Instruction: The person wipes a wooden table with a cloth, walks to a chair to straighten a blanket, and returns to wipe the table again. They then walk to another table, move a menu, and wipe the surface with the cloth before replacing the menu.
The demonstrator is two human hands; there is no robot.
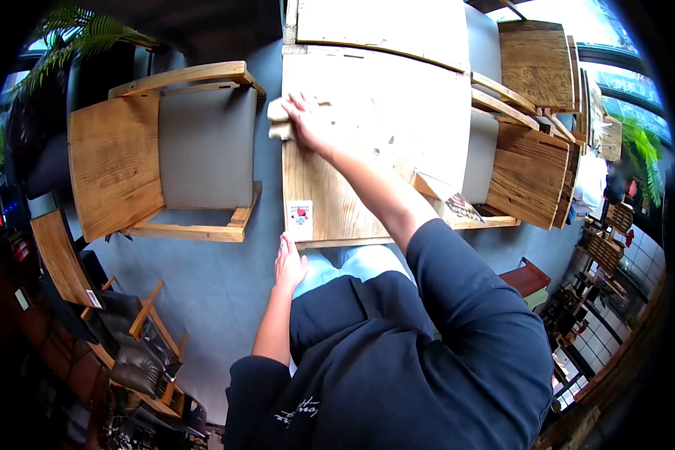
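Observation:
My right hand (309, 126) reaches across the wooden table (337, 195) and presses on a folded beige cloth (280, 129). Part of the cloth sticks out past the table's left edge, and my palm and fingers hide some of it. At the near left corner, my left hand (288, 264) is beside the table edge with its fingers stretched out, holding nothing. Just above those fingertips, a white sticker or card (301, 220) with a red and blue print lies flat on the tabletop.
A grey-seated wooden chair (206, 150) stands left of the table. More wooden chairs (529, 165) line the right side. By the right edge is a light wooden holder (430, 185) with a dark printed card (463, 208). A second tabletop (382, 21) adjoins the far end.

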